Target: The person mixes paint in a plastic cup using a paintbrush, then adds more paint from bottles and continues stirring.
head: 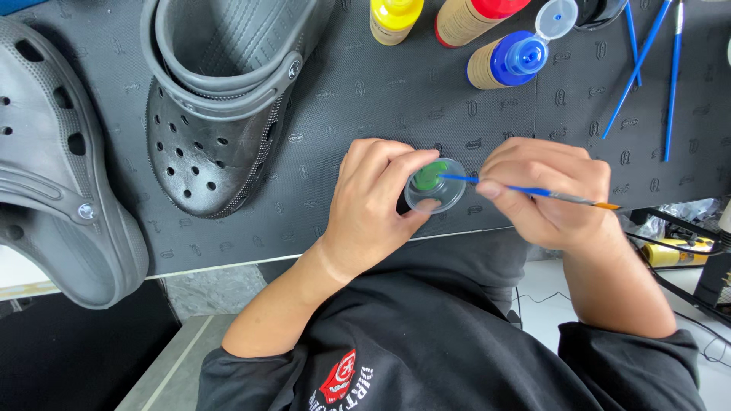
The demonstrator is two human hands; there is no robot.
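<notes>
**Green paint mixed in a small clear cup, desk with clogs and bottles**

Left hand [377, 202]: fingers curled around a small round cup [435, 185] of clear thin plastic, tilted toward the viewer, a dab of glossy green paint inside. The cup is held just above the near edge of the desk [365, 91], which is covered in a dark matte mat with a faint repeating embossed pattern.

Right hand [544, 190]: fingers pinched narrow on a slim paintbrush [525, 189], blue handle with a metal ferrule and orange end; its tip reaches into the cup's green paint.

Left of the cup: a black perforated foam clog [217, 99], ridged strap, smooth moulded body. Further left, a grey clog [57, 160] of the same shape.

Beyond the cup: a yellow-capped bottle [394, 18], a red-capped bottle [476, 17], and a blue-capped bottle [506, 59] lying with its clear flip lid open. Right of these, two thin blue brushes [647, 68].
</notes>
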